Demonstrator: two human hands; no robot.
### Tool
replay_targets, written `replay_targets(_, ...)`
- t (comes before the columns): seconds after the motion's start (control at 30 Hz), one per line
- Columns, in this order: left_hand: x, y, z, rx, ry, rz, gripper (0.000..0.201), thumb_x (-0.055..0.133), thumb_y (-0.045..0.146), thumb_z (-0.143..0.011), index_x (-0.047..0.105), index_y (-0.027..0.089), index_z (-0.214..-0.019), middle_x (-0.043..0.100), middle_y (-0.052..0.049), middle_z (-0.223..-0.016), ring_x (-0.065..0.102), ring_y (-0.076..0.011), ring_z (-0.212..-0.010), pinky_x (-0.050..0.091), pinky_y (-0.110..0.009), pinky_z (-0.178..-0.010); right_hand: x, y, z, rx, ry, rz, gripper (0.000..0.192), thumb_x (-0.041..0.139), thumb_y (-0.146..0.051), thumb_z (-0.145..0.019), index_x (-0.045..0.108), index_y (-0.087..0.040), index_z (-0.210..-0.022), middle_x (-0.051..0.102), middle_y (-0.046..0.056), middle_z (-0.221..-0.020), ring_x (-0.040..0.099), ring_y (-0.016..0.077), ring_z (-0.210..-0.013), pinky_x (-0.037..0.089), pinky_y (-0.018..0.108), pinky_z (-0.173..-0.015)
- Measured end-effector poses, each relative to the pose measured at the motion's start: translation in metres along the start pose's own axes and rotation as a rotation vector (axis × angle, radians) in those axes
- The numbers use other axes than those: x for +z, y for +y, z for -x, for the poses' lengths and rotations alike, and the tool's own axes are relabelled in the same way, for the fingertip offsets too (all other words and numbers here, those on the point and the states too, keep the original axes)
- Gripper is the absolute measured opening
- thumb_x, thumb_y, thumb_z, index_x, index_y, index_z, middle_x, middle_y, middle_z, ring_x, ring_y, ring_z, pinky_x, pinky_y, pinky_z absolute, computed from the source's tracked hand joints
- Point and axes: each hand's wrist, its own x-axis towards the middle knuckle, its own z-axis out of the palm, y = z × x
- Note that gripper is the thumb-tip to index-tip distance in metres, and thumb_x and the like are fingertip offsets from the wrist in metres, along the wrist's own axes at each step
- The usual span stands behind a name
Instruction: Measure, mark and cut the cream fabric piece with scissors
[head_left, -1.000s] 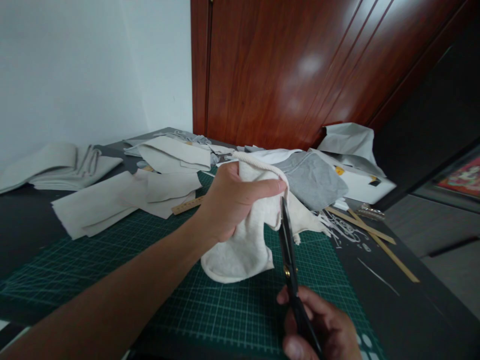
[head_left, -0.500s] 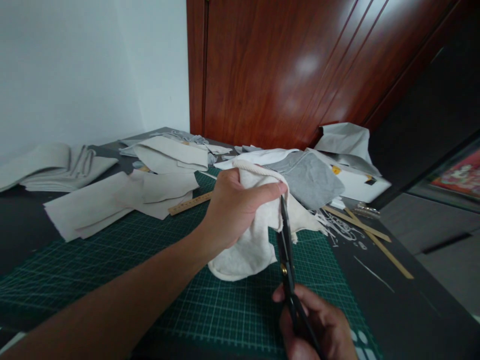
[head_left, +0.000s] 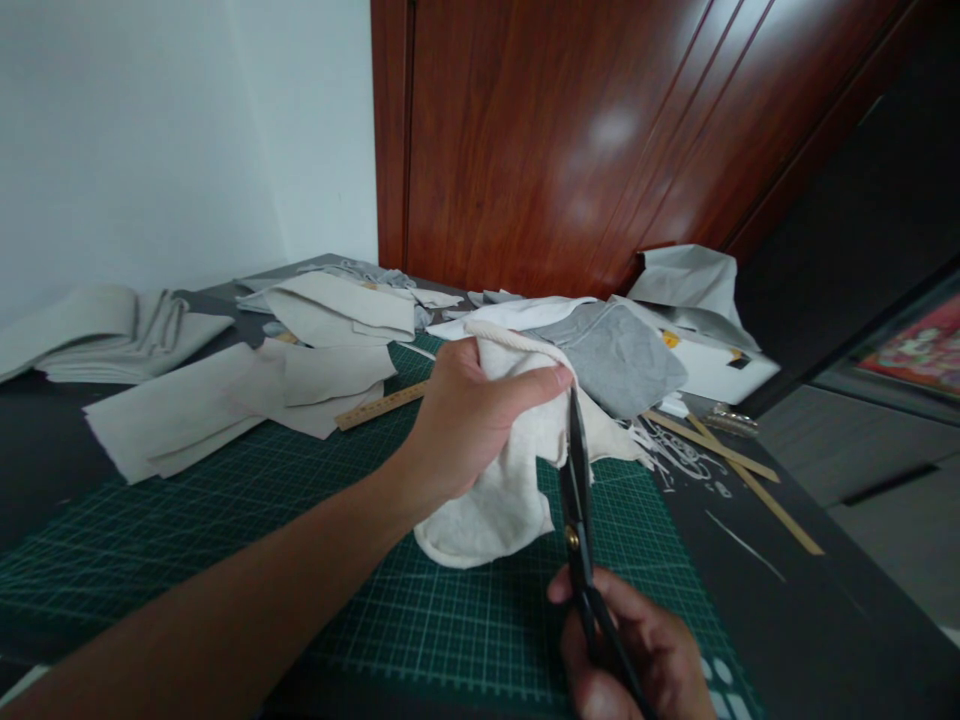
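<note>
Watching remotely, I see the right hand (head_left: 660, 645), lower right, gripping black metal scissors (head_left: 576, 490). At centre, the left hand (head_left: 469, 425) grasps soft cream cloth (head_left: 480, 525); the blades reach its edge just below the thumb, their gap hard to judge. I'd pull the edge taut, fingertips clear. Beyond lies smooth grey fabric (head_left: 619, 360), right of centre.

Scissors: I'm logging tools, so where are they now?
In the head view, the scissors are right of centre, in the right hand, up against the cloth in the left hand.
</note>
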Motion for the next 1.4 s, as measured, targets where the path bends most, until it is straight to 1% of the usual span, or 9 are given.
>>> replay_targets(0.13, 0.000, -0.001, 0.000, -0.003, -0.005, 0.008, 0.013, 0.084, 0.019, -0.071, 0.072, 0.019, -0.078, 0.071, 0.003, -0.078, 0.065, -0.0136, -0.072, 0.053, -0.026, -0.072, 0.000, -0.001, -0.001, -0.026, -0.001, 0.008, 0.070, 0.082, -0.078, -0.067, 0.074, -0.020, -0.106, 0.050, -0.004, -0.054, 0.035, 0.0092, -0.043, 0.031, 0.022, -0.040)
replay_targets(0.37, 0.000, 0.000, -0.001, -0.015, 0.016, 0.046, 0.016, 0.086, 0.020, -0.069, 0.073, 0.020, -0.077, 0.070, 0.004, -0.074, 0.064, -0.0140, -0.069, 0.053, -0.027, -0.071, 0.001, 0.001, -0.002, -0.040, -0.027, 0.012, 0.073, 0.080, -0.079, -0.068, 0.073, -0.019, -0.108, 0.047, -0.004, -0.054, 0.031, 0.0085, -0.043, 0.025, 0.022, -0.039)
replay_targets(0.47, 0.001, 0.000, -0.002, -0.017, 0.027, 0.049, 0.017, 0.087, 0.021, -0.067, 0.073, 0.020, -0.076, 0.070, 0.004, -0.074, 0.065, -0.0142, -0.069, 0.053, -0.027, -0.070, -0.001, 0.005, -0.003, -0.047, -0.030, -0.007, 0.069, 0.084, -0.074, -0.068, 0.072, -0.019, -0.110, 0.048, -0.005, -0.055, 0.031, 0.0083, -0.044, 0.024, 0.022, -0.040)
replay_targets(0.57, 0.000, -0.001, -0.006, 0.001, 0.063, 0.040, 0.018, 0.088, 0.022, -0.066, 0.073, 0.019, -0.075, 0.071, 0.003, -0.075, 0.065, -0.0144, -0.070, 0.052, -0.027, -0.069, -0.005, 0.007, -0.010, -0.067, -0.105, -0.029, 0.065, 0.088, -0.063, -0.072, 0.070, -0.021, -0.118, 0.052, -0.005, -0.059, 0.035, 0.0076, -0.044, 0.025, 0.020, -0.040)
replay_targets(0.67, -0.002, -0.003, -0.020, 0.030, 0.085, 0.015, 0.020, 0.089, 0.024, -0.065, 0.073, 0.018, -0.075, 0.073, 0.001, -0.080, 0.067, -0.0158, -0.074, 0.053, -0.028, -0.071, -0.008, -0.001, -0.025, -0.092, -0.123, -0.029, 0.062, 0.088, -0.058, -0.076, 0.069, -0.023, -0.124, 0.057, -0.005, -0.064, 0.043, 0.0076, -0.045, 0.032, 0.020, -0.043)
replay_targets(0.8, -0.008, -0.002, -0.051, 0.084, 0.070, 0.003, 0.023, 0.090, 0.024, -0.063, 0.074, 0.016, -0.078, 0.075, -0.002, -0.083, 0.068, -0.0177, -0.076, 0.055, -0.031, -0.074, -0.011, -0.023, -0.058, -0.156, -0.133, 0.029, 0.052, 0.088, -0.050, -0.080, 0.070, -0.020, -0.119, 0.057, -0.005, -0.067, 0.050, 0.0094, -0.050, 0.042, 0.021, -0.047)
replay_targets(0.97, -0.012, 0.005, -0.085, 0.168, 0.032, -0.020, 0.020, 0.088, 0.023, -0.064, 0.073, 0.015, -0.075, 0.074, -0.002, -0.078, 0.067, -0.0174, -0.072, 0.052, -0.030, -0.069, -0.017, -0.041, -0.100, -0.226, -0.131, 0.128, 0.050, 0.085, -0.048, -0.083, 0.068, -0.017, -0.118, 0.059, -0.004, -0.072, 0.054, 0.0112, -0.055, 0.045, 0.024, -0.052)
replay_targets(1.17, -0.010, -0.008, -0.101, 0.217, 0.057, -0.047, 0.017, 0.086, 0.019, -0.062, 0.073, 0.014, -0.072, 0.073, -0.002, -0.074, 0.065, -0.0171, -0.069, 0.050, -0.029, -0.064, -0.023, -0.027, -0.118, -0.316, -0.154, 0.143, 0.052, 0.083, -0.051, -0.085, 0.068, -0.020, -0.124, 0.060, -0.003, -0.074, 0.053, 0.0131, -0.061, 0.041, 0.026, -0.057)
replay_targets(1.4, -0.004, -0.029, -0.104, 0.248, -0.004, -0.055, 0.012, 0.081, 0.017, -0.068, 0.074, 0.016, -0.077, 0.073, 0.001, -0.078, 0.066, -0.0162, -0.074, 0.051, -0.028, -0.070, -0.024, -0.015, -0.118, -0.291, -0.093, 0.101, 0.048, 0.083, -0.051, -0.086, 0.070, -0.028, -0.127, 0.059, -0.003, -0.077, 0.050, 0.0129, -0.065, 0.039, 0.025, -0.058)
